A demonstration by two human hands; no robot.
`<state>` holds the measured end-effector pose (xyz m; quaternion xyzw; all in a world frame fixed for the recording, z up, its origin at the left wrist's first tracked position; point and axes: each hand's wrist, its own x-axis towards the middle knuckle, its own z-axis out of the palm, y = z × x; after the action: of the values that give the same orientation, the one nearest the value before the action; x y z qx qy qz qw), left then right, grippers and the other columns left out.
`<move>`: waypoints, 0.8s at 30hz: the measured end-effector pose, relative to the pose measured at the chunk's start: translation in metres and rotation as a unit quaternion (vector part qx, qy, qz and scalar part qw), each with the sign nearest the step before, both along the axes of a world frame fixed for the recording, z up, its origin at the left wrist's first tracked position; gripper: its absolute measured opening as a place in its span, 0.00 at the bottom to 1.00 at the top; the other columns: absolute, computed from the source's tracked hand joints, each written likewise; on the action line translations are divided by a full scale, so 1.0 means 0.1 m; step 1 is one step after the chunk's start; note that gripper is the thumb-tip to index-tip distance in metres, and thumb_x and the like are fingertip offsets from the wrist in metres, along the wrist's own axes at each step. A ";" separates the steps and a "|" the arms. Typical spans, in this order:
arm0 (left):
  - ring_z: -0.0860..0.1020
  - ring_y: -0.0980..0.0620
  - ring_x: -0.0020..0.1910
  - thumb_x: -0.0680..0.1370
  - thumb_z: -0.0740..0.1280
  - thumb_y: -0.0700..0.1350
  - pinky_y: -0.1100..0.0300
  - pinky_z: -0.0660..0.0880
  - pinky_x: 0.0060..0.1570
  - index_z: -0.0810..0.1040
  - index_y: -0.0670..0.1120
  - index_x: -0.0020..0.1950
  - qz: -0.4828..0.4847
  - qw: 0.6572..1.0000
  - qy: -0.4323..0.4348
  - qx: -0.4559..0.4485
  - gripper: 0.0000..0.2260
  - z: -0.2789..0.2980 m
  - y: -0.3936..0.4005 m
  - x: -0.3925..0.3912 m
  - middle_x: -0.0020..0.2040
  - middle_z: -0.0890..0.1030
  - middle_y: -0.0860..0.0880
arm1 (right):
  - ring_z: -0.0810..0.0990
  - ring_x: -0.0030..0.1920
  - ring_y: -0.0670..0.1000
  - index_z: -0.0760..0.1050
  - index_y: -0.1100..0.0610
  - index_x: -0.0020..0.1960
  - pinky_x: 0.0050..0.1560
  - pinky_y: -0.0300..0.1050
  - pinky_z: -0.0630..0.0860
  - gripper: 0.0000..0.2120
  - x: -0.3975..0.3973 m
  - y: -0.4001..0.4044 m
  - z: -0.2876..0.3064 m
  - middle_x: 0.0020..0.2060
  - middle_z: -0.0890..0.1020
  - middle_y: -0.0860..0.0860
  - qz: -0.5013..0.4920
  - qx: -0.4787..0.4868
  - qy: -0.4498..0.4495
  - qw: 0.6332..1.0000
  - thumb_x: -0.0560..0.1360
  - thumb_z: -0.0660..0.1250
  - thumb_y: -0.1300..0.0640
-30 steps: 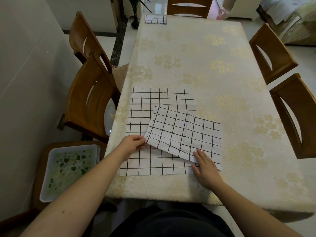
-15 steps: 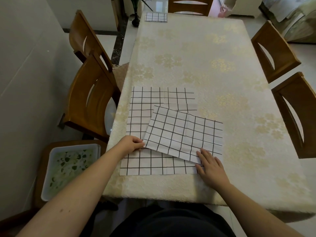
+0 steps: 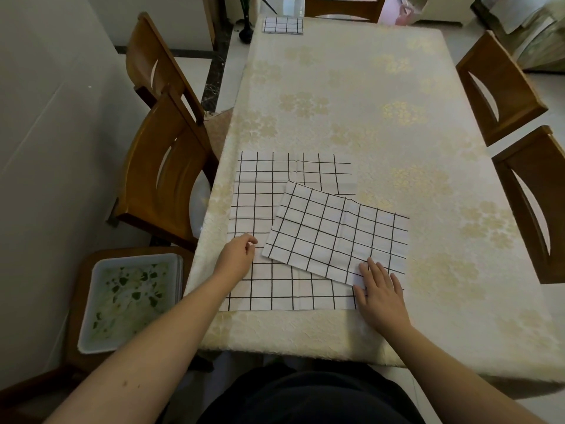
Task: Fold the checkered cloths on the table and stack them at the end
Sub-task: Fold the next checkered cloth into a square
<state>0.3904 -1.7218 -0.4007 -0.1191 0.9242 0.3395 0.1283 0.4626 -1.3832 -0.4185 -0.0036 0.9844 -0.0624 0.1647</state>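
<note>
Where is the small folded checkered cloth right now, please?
In the head view, the folded checkered cloth lies at the table's far left corner, far from both hands.

Both forearms are bare to the frame's edge, with no sleeves, watch or bracelet showing. The left hand (image 3: 237, 255) and right hand (image 3: 380, 293) wear no rings or gloves. Dark, plain clothing (image 3: 308, 396) covers the lap.

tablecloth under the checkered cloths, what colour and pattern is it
Cream tablecloth with pale gold flower clusters; the head view shows it.
</note>
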 end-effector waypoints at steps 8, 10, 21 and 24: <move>0.81 0.49 0.42 0.76 0.70 0.43 0.57 0.77 0.40 0.75 0.46 0.50 0.118 0.988 -0.094 0.047 0.06 -0.07 0.32 -0.04 0.46 0.81 0.47 | 0.37 0.77 0.46 0.40 0.46 0.79 0.74 0.46 0.33 0.35 0.08 -0.16 -0.02 0.77 0.40 0.44 0.082 -0.010 -0.028 0.996 0.74 0.31 0.36; 0.78 0.49 0.43 0.76 0.68 0.40 0.59 0.72 0.36 0.73 0.47 0.49 0.098 0.993 -0.070 0.003 0.06 -0.05 0.34 -0.02 0.49 0.78 0.46 | 0.37 0.77 0.47 0.41 0.46 0.79 0.74 0.47 0.32 0.36 0.09 -0.16 -0.03 0.78 0.41 0.45 0.090 -0.004 -0.029 0.995 0.74 0.31 0.35; 0.73 0.48 0.60 0.80 0.62 0.44 0.52 0.70 0.59 0.75 0.46 0.65 -0.195 0.967 0.144 -0.077 0.14 -0.11 0.80 -0.03 0.62 0.75 0.48 | 0.39 0.78 0.49 0.40 0.48 0.79 0.75 0.47 0.35 0.35 -0.08 -0.01 0.02 0.79 0.43 0.46 0.066 -0.019 -0.018 0.998 0.75 0.33 0.36; 0.75 0.48 0.60 0.78 0.63 0.40 0.50 0.71 0.61 0.77 0.44 0.62 -0.261 0.943 0.189 -0.079 0.13 -0.14 1.03 -0.11 0.59 0.78 0.48 | 0.40 0.78 0.49 0.42 0.50 0.80 0.74 0.46 0.35 0.34 -0.21 0.03 0.01 0.79 0.45 0.47 0.069 -0.036 -0.003 0.997 0.76 0.32 0.40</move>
<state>0.3794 -1.6187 -0.4150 0.1831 0.9540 0.2359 0.0252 0.4414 -1.3803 -0.4170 -0.0775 0.9784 -0.0859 0.1715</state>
